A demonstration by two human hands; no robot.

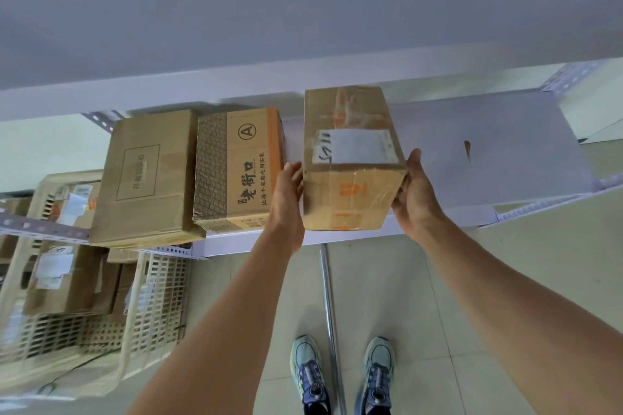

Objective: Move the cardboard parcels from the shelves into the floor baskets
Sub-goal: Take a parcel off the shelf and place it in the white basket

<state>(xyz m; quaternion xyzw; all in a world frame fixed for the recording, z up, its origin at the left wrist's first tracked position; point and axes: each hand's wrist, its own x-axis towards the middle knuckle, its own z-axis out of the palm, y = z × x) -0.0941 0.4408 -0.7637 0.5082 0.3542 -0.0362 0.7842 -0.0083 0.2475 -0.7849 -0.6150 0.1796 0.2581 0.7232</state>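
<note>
Here we are at the shelf [488,145] with a parcel [350,158] held between both hands at its front lip, the near end poking out past the edge toward us; we cannot tell whether its base rests on the board. Our left hand [288,192] presses flat against the left wall with fairly straight fingers, and our right hand [413,192] grasps the right corner, thumb up along the top edge and fingers curled round the side. It looks like a stiff corrugated box, and we judge it light to middling in weight. The clear tape across it looks slick, so we would keep the palms low on the bare cardboard walls rather than on the tape. A white label [354,146] on top carries handwritten marks, maybe digits, that we cannot read for sure, and orange print on the front is blurred. Beside it sits a printed box [242,165] with a circled A and large characters that look like 老街口, then a plain box [148,175] with a framed, unreadable stamp. The basket [151,296] waits on the floor to our left, already holding parcels.
</note>
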